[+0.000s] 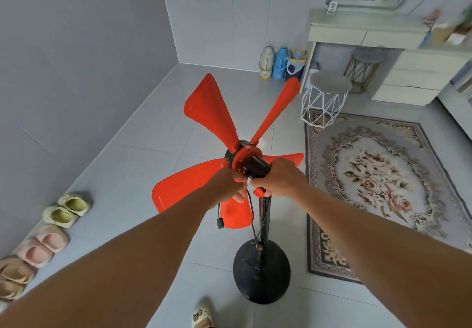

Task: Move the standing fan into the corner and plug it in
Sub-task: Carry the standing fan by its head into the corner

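Note:
The standing fan has bare orange blades, a black motor head, a black pole and a round black base on the tiled floor. My left hand grips the head from the left, near the cord. My right hand grips the head from the right, just above the pole top. A black cord hangs from the head with its plug dangling free beside the pole. The room corner lies ahead, to the upper left.
Several pairs of slippers line the left wall. A patterned rug lies to the right, a white wire stool at its far edge. Flasks and a dressing table stand along the far wall. A foot shows below.

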Available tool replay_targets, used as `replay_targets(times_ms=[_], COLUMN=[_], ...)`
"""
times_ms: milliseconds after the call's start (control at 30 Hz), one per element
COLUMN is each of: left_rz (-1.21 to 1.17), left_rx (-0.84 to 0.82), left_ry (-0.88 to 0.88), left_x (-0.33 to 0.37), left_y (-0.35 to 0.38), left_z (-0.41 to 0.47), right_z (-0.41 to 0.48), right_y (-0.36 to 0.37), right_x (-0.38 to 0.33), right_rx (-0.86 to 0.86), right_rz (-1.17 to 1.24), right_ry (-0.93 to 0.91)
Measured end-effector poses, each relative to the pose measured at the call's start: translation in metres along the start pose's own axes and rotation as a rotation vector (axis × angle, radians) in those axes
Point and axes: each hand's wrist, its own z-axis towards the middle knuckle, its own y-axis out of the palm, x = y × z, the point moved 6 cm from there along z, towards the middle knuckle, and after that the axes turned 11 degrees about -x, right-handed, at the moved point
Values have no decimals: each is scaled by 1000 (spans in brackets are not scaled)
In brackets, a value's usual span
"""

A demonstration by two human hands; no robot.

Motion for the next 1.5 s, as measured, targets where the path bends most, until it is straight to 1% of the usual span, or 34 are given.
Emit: replay_targets(times_ms=[167,300,400,567,767,933,1033,1133,1267,1367,1500], left_rz=[-68,-62,-61,-123,-176,-238,-297,-358,-358,-354,-330], left_rx=[20,41,73,135,224,310,362,401,400,409,357], left_ry=[38,45,30,0,-74,-100,-89,-125,-165,-140,-119], left_x=[-4,-5,-9,-14,-17,-13,-9,-10,-11,-12,-5], left_y=[-84,-153,-208,-274,-379,-464,-508,-562,-619,-676,-743], left_z=[-7,-4,8,33,96,151,179,213,255,300,352], right_z=[37,75,115,177,287,380,426,482,548,612,681], right_y=[-14,-22,-30,-44,-72,-101,-118,-133,-150,-169,-196], right_x=[-74,-123,-164,-218,-281,-333,-362,-394,-421,-445,-473], right_rx=[10,13,26,42,25,21,84,122,116,90,97], right_rz=[49,87,62,18,-60,-98,-206,-304,-350,-363,-332], right_ry=[-12,-11,-31,-77,-163,-222,-262,-291,-307,-270,-229])
